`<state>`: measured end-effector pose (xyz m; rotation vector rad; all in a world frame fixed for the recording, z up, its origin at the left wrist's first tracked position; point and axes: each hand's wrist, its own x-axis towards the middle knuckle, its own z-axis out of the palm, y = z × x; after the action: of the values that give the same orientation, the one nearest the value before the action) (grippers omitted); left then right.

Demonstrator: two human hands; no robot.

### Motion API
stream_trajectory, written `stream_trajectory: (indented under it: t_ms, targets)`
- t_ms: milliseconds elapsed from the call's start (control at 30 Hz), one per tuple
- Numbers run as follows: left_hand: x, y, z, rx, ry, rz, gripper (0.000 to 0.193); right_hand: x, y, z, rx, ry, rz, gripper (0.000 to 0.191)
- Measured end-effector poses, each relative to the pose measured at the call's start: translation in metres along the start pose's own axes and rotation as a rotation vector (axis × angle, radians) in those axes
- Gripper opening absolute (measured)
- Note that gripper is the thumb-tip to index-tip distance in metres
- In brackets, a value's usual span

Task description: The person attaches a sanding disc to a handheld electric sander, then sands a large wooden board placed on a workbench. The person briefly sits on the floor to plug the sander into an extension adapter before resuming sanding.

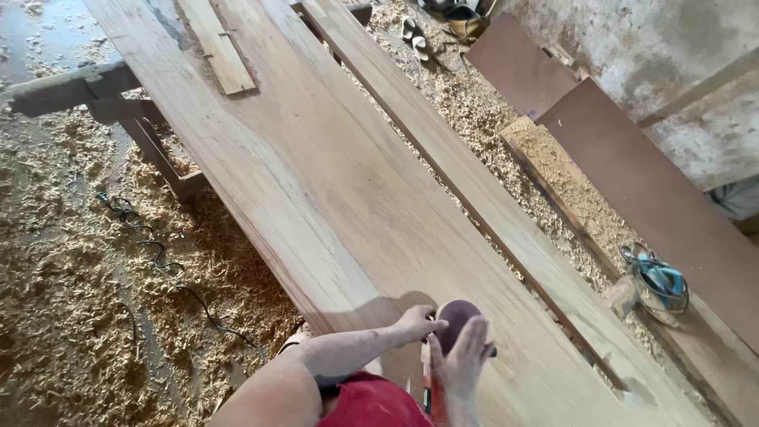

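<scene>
The sander (452, 332), a red-bodied power tool with a round dark sanding disc, sits at six o'clock on the wide wooden plank (332, 182). The left hand (417, 323) reaches in from seven o'clock, fingers curled against the disc's edge. The right hand (462, 360) lies over the tool with its fingers spread open; how firmly it grips I cannot tell. A narrower plank (474, 198) runs alongside toward one o'clock. Wood shavings (71, 316) cover the floor at nine o'clock, a thin black cord (158, 261) winding through them. A blue tool (660, 281) rests at three o'clock.
</scene>
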<state>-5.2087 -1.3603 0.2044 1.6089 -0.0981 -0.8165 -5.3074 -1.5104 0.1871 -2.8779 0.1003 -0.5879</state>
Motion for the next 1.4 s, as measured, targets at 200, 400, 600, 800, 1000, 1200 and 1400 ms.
stream_trajectory:
  t_ms: [200, 400, 600, 800, 1000, 1200, 1400]
  targets:
    - [0.012, 0.014, -0.001, 0.145, 0.157, 0.111, 0.052, -0.007, -0.025, -0.002, -0.391, -0.209, 0.163, 0.096]
    - [0.020, 0.031, 0.004, 0.115, 0.140, -0.054, 0.053, 0.006, -0.009, -0.013, -0.076, -0.199, 0.288, 0.080]
    - [0.007, 0.019, 0.004, -0.028, 0.026, 0.011, 0.056, 0.005, 0.000, -0.004, -0.120, -0.194, 0.001, 0.088]
    - [-0.006, 0.003, 0.000, 0.026, -0.012, -0.014, 0.061, -0.008, -0.010, 0.005, -0.037, 0.056, -0.078, 0.091]
    - [-0.002, 0.010, 0.003, 0.088, 0.088, 0.059, 0.055, -0.013, -0.014, 0.009, -0.272, -0.125, 0.059, 0.087]
    - [0.004, 0.022, 0.006, 0.081, 0.264, 0.085, 0.049, 0.001, -0.001, -0.003, 0.057, -0.139, 0.203, 0.085]
    - [-0.002, 0.017, 0.006, 0.065, 0.154, 0.120, 0.051, 0.010, 0.008, 0.002, -0.258, -0.264, 0.024, 0.106]
